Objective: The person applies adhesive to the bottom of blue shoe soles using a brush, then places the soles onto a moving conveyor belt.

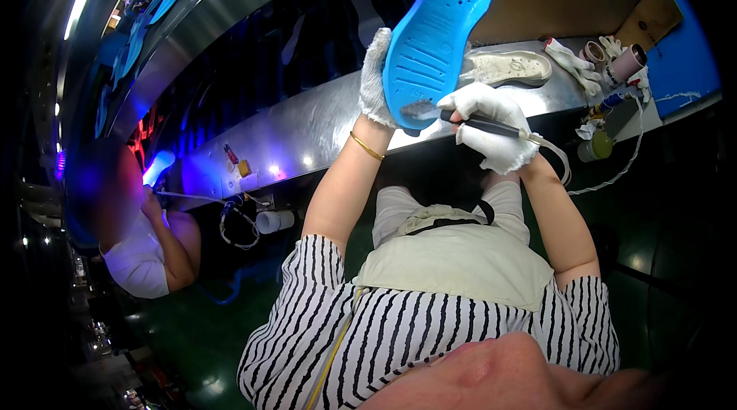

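Metal tabletop (pixel 307 136): blue shoe sole (pixel 426 57) held over it; heel (pixel 419 109) work apparently in hand.
Left hand (pixel 376 80): fingers clasping sole's edge; right hand (pixel 491 118): fingers pinching pen-shaped tool (pixel 499 128). Next move calls for steadiness.

Left hand (pixel 375 81) holding blue sole (pixel 431 45), right hand (pixel 497 108) gripping black tool (pixel 497 127)

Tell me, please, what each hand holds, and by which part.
The left hand holds a blue sole by its left edge, near the lower end. The right hand holds a black pen-like tool by its barrel, near the tip.
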Demonstrator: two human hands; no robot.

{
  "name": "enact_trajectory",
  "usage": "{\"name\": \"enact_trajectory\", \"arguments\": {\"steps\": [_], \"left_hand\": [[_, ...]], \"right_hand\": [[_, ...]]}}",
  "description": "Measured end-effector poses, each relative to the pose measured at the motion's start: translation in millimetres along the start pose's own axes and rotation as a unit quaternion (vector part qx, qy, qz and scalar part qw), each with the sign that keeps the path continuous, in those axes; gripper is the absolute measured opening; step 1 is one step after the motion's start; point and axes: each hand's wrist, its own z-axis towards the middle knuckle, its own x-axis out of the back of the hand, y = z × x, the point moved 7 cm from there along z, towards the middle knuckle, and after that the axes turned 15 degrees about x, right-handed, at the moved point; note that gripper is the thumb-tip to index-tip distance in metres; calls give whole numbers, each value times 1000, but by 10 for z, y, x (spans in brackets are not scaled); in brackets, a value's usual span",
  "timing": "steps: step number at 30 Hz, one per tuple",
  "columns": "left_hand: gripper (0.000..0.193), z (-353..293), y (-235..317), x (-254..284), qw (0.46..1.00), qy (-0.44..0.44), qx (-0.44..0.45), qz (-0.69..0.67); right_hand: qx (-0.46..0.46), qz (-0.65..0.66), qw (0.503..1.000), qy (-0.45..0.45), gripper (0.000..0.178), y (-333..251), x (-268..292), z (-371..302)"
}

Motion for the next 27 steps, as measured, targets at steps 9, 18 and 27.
{"name": "enact_trajectory", "arguments": {"steps": [9, 18, 27], "left_hand": [[50, 20, -87, 91, 966, 212, 106, 100], [54, 57, -202, 76, 950, 179, 198, 164], [58, 73, -211, 159, 930, 206, 220, 210]], "right_hand": [[-203, 34, 967, -151, 17, 224, 35, 25], [-203, -83, 957, -191, 15, 268, 137, 52], [-183, -189, 937, -231, 19, 410, 521, -20]]}}
